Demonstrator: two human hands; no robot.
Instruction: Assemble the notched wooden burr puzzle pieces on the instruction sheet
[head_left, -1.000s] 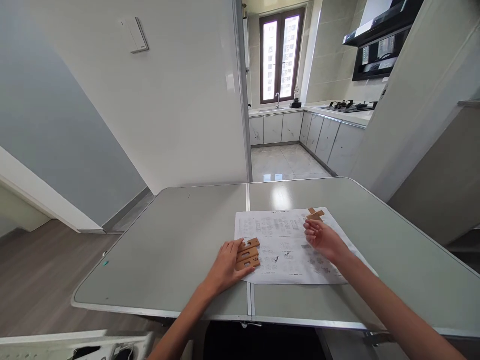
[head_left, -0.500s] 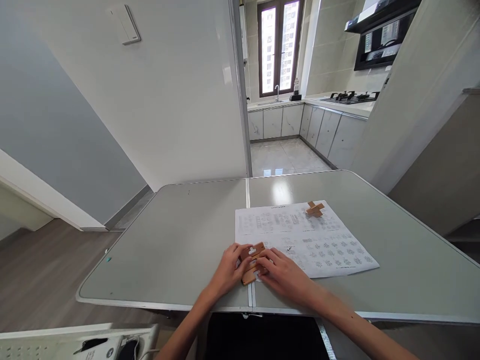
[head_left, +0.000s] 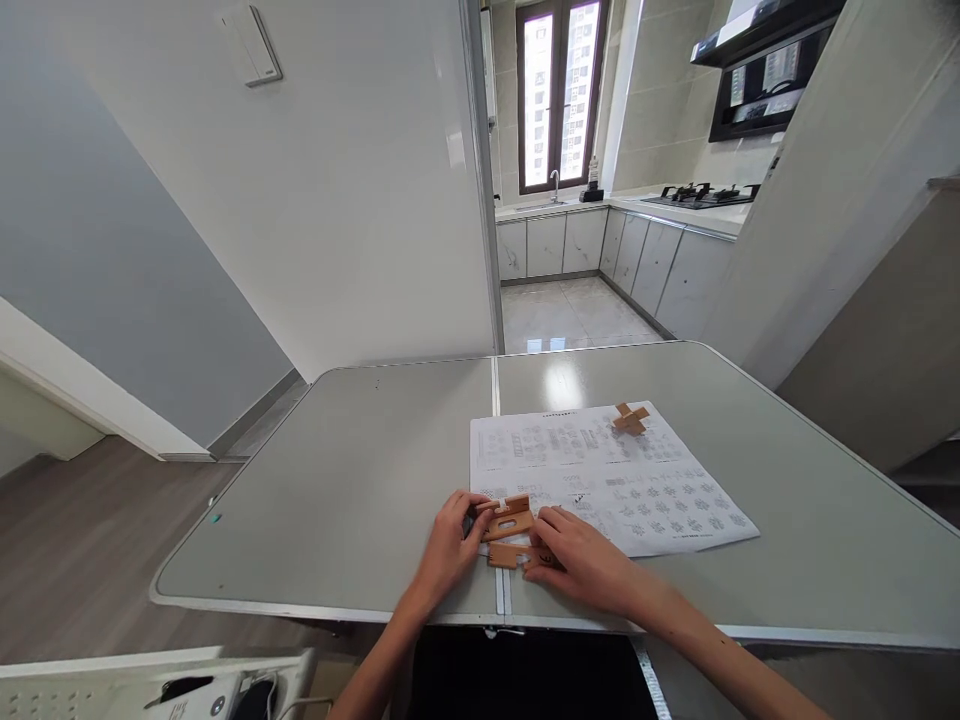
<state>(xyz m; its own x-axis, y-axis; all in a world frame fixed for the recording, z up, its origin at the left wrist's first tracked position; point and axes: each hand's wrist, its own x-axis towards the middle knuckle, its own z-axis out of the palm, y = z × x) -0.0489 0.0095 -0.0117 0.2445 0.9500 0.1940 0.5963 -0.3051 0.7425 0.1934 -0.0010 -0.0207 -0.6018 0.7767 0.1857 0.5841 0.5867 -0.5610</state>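
Observation:
Near the front middle of the table, my left hand (head_left: 451, 542) pinches a slotted wooden puzzle piece (head_left: 512, 526) by its left end. A further wooden strip (head_left: 516, 502) lies along the far side of that piece, close to the same fingers. My right hand (head_left: 576, 552) has its fingers closed on a notched wooden piece (head_left: 503, 557), nearer to me and apart from the slotted one. Part of the notched piece is covered by those fingers. Up on the instruction sheet (head_left: 540, 480) sits a cross-shaped wooden assembly (head_left: 630, 419).
The grey-green folding table (head_left: 360, 480) has a metal seam running down its middle. A small teal bit (head_left: 216, 518) lies near its left edge. A white perforated cart (head_left: 112, 690) with devices and a cable stands at the lower left.
The wooden pieces, bunched together between both hands before, are now separated. My right hand has shifted slightly right and nearer with the notched piece, and the slotted piece has turned.

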